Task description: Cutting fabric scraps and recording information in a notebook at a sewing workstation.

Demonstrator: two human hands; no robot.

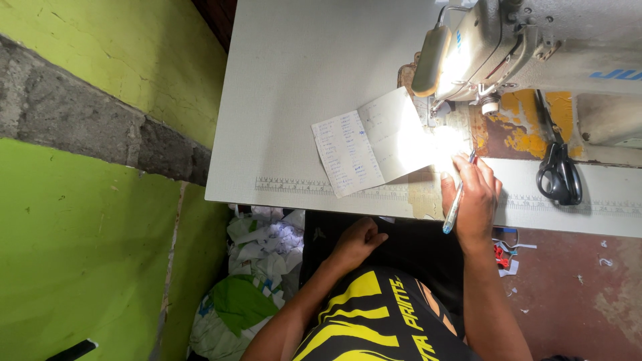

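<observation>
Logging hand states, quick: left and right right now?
Left hand: loosely curled, empty, resting at lap.
Right hand: closed on a pen at the table edge.

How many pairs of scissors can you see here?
1: black-handled scissors lie on the sewing table, right of the right hand holding a pen. Others may be hidden.

head cam | looks steeply down | close over sewing table (294,100)
</observation>
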